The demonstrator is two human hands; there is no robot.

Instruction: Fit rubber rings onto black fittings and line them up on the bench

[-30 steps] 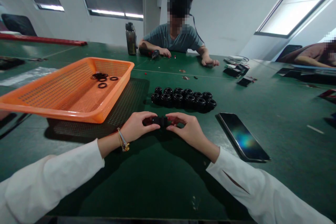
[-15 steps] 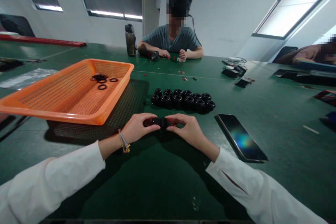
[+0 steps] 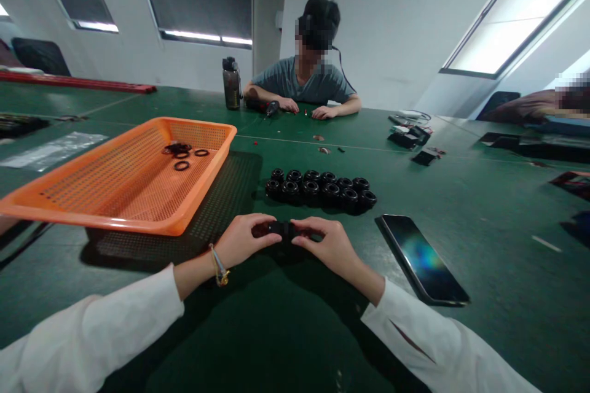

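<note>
A small black part (image 3: 286, 231) is held between my two hands over the green table (image 3: 258, 344). My left hand (image 3: 244, 238) pinches its left end between thumb and fingers, and my right hand (image 3: 328, 242) grips the right end the same way. Its exact shape is too dark to make out. Just beyond my hands, several black round parts (image 3: 311, 189) with open centres stand in two rows. To the left, an orange perforated basket (image 3: 184, 221) holds several black rings (image 3: 182, 166).
A phone (image 3: 423, 258) lies right of my right hand. Across the table sits a person (image 3: 306, 80) with both hands on the tabletop, near a dark bottle (image 3: 231, 85) and a power tool (image 3: 271, 108). Black boxes with wires (image 3: 410, 135) lie at the back right.
The whole view has shifted, so the scene sits a little lower. My hands keep their grip on the black part. One hand of the person opposite now lies flatter on the table.
</note>
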